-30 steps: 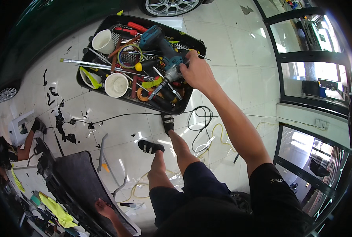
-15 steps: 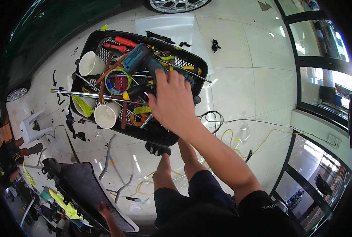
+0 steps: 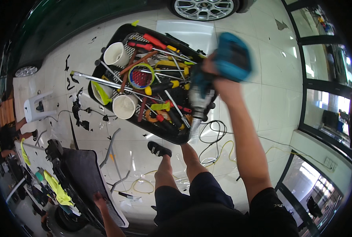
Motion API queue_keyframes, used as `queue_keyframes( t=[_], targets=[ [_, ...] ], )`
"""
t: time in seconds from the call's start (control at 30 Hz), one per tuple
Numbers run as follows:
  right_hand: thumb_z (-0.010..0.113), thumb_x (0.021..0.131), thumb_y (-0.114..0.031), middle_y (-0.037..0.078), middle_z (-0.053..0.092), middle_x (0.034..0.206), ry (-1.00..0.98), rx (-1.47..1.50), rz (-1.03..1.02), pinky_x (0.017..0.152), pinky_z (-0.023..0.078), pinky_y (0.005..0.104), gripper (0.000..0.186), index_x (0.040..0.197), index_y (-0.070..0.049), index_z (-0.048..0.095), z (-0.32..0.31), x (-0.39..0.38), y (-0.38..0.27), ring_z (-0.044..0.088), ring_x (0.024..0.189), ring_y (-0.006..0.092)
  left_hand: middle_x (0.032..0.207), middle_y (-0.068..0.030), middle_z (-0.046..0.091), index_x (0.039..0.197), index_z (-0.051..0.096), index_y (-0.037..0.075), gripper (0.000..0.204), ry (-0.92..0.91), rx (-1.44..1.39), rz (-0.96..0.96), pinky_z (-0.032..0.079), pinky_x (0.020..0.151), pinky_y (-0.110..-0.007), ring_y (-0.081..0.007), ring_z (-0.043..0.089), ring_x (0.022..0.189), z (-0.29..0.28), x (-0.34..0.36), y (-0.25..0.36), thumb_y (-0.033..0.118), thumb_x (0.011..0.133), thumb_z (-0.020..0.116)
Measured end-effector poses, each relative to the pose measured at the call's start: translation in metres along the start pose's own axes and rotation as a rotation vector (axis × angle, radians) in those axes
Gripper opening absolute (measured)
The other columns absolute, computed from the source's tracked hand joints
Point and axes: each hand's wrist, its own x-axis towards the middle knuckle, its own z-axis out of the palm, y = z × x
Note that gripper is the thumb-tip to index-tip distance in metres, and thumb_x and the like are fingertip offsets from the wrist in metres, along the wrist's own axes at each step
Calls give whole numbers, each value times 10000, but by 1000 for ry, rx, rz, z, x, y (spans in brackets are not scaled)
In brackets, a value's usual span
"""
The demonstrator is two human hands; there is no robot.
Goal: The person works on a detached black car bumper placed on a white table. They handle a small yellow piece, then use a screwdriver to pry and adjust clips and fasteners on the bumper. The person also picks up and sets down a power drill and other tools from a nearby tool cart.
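Right hand (image 3: 225,87) has its fingers clamped round the teal drill (image 3: 233,57) (blurry, that); left hand (image 3: 99,200) seemingly touches the dark panel (image 3: 80,173), finger spread impossible to tell.

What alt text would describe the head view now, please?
A person's right hand holds a blue power drill at the right edge of a black tray of tools and white cups. The left hand is in front of a dark panel at lower left.

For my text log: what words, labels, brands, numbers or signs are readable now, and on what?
Black right sleeve: small white lettering, not copied here.
Teal-and-black drill in the right hand: blurred, no marking legible.
Silver wheel's hub: any marking too small to read.
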Motion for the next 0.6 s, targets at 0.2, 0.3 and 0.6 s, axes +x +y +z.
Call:
queue_keyframes(
  t=[0.2, 0.3, 0.6],
  targets=[
    [588, 715, 4, 60, 465, 845, 72, 560, 35, 851, 491, 354, 263, 956, -58, 501, -106, -27, -36, 512, 831, 190, 764, 6, 538, 1026, 583, 91, 208, 98, 23, 144, 338, 476, -293, -95, 462, 589, 3, 13, -28, 289, 1077, 619],
    [657, 723, -57, 69, 497, 835, -26, 163, -27, 799, 494, 342, 224, 901, -56, 521, -135, -54, -16, 546, 784, 182, 749, 11, 525, 1048, 589, 83, 200, 153, -7, 142, 338, 474, -293, -93, 456, 583, 5, 12, -27, 278, 1073, 629],
    [715, 915, -35, 73, 688, 1092, -70, -569, 26, 896, 553, 336, 253, 1162, -42, 663, -158, -152, 102, 667, 966, 210, 764, 0, 497, 1122, 571, 101, 200, 153, 70, -129, 359, 493, -285, -96, 431, 555, 5, 4, 2, 297, 1090, 603]
  ],
)
